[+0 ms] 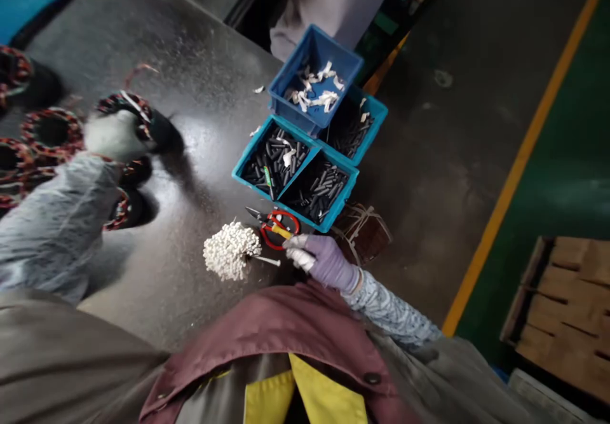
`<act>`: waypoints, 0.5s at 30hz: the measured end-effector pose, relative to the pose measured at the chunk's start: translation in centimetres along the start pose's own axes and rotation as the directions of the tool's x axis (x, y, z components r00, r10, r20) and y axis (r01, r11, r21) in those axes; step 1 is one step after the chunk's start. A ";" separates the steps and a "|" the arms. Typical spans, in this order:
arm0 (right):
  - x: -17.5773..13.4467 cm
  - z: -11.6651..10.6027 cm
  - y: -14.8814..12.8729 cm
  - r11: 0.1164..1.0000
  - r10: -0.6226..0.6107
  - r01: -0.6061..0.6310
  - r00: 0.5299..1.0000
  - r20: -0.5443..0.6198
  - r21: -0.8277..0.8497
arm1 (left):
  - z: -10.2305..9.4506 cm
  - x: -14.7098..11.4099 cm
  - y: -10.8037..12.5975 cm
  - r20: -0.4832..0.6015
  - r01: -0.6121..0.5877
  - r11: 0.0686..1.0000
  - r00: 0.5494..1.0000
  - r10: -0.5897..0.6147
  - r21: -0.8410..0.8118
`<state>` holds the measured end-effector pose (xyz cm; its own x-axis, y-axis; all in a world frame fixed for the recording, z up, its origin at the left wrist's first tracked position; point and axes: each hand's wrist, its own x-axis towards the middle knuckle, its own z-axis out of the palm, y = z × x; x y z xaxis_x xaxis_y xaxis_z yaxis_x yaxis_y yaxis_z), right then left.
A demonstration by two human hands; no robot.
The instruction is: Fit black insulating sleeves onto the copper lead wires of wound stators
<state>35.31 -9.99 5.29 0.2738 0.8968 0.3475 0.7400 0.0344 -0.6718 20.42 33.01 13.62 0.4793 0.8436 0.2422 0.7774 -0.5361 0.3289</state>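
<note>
My left hand [114, 135], in a pale glove, is closed on the rim of a wound motor stator [159, 128] with red and black wires and a white strip across its top. My right hand [321, 259], in a purple glove with whitish fingertips, is curled at the table's near edge. Its fingertips meet the end of a yellow handle [281, 228], which lies across red-handled scissors [271, 245]. What the fingers hold, if anything, I cannot make out. Left of them stands a thick bundle of white sticks or tubes [232, 250], one white piece [267, 260] jutting out beside it.
More stators [51, 130] crowd the left side. Teal bins [238, 171] hold short black tubes; a blue bin [281, 87] with white scraps rests on top. Another person's clothing [328, 4] shows across the table. A box of brown blocks [567, 297] lies at right.
</note>
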 end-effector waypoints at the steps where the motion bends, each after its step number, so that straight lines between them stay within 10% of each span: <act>1: 0.1 -0.7 0.4 0.998 0.051 -0.052 0.996 -0.069 -0.017 | 0.8 -0.9 0.3 0.004 -0.007 0.997 1.000 0.007 0.078; 5: 1.9 -3.8 2.4 0.941 0.029 -0.097 0.978 -0.207 -0.323 | 2.7 -3.5 1.8 0.054 0.020 0.992 0.998 -0.027 0.122; 9: 6.2 -5.1 3.1 0.792 0.073 -0.049 0.997 0.015 -0.608 | 1.7 -5.4 2.3 0.064 0.032 0.986 0.998 -0.022 -0.161; 15: 11.5 -4.3 2.5 0.539 0.328 0.055 0.906 0.269 -0.841 | -2.1 -13.0 1.0 0.167 0.227 0.538 0.973 -0.158 -0.812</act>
<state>42.95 -1.49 10.39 0.3254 0.9420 -0.0816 0.9301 -0.3034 0.2070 14.14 21.48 12.70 0.4117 0.9108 0.0310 0.1967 -0.1220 0.9729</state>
